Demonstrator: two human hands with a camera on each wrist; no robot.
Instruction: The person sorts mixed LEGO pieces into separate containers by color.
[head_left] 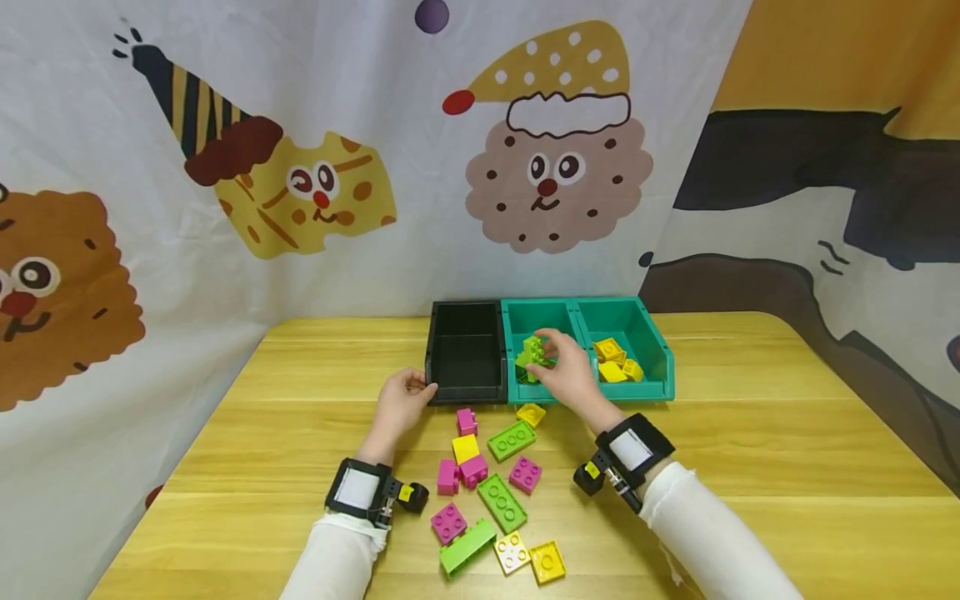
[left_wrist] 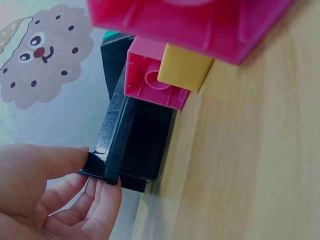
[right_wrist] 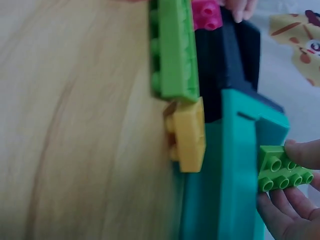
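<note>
My right hand (head_left: 567, 372) holds light-green building bricks (right_wrist: 285, 170) with studs, thumb on one side and fingers on the other. These bricks are over the middle teal bin (head_left: 536, 311), inside its outline in the head view. With thumb and fingertips my left hand (head_left: 402, 406) pinches the front left corner of the black bin (head_left: 468, 393), whose inside looks bare. In the left wrist view, the thumb lies on top of the bin's lip (left_wrist: 102, 162) and the fingers beneath it. Several yellow bricks (head_left: 613, 372) lie in the right teal bin (head_left: 660, 350).
Loose bricks are scattered on the wooden table (head_left: 285, 467) before the bins: a pink brick (head_left: 526, 475), a green brick (head_left: 502, 503), a yellow brick (head_left: 547, 562) and several others. A cartoon-printed cloth (head_left: 420, 267) hangs behind the table.
</note>
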